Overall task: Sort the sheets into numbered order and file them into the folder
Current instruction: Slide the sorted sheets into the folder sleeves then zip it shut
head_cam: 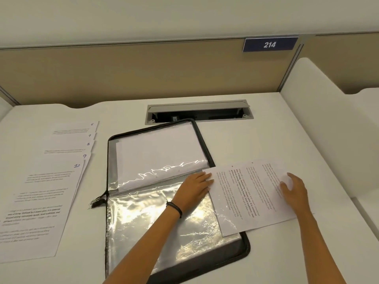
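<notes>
1. Both hands lie flat and hold nothing. The left hand (194, 186) has straight fingers on the plastic, its fingertips at the left edge of a loose sheet (246, 201). The right hand (294, 190) is spread and presses on that sheet's right part.
2. This sheet lies turned sideways across the right edge of the open folder (244, 249), half on the desk (287, 253). Glare crosses its near-left corner, so that corner seems to be under the near sleeve (153, 222). Its number can't be read.
3. Step in hand, as I judge it: sliding this sheet into a sleeve from the right.
4. Next move calls for the left hand to hold the sleeve mouth open while the right pushes the sheet leftward, square, until it is fully in.
5. Left of the folder, well apart from it, is a fan of sheets (41, 201) marked 6 to 10, with 10 nearest and 6 farthest. They are sorted but not yet filed.
6. Farther off, the far sleeve (160, 152) already holds white paper.
7. Beyond the folder are a cable tray (199, 111) and a plate reading 214 (269, 45).
</notes>
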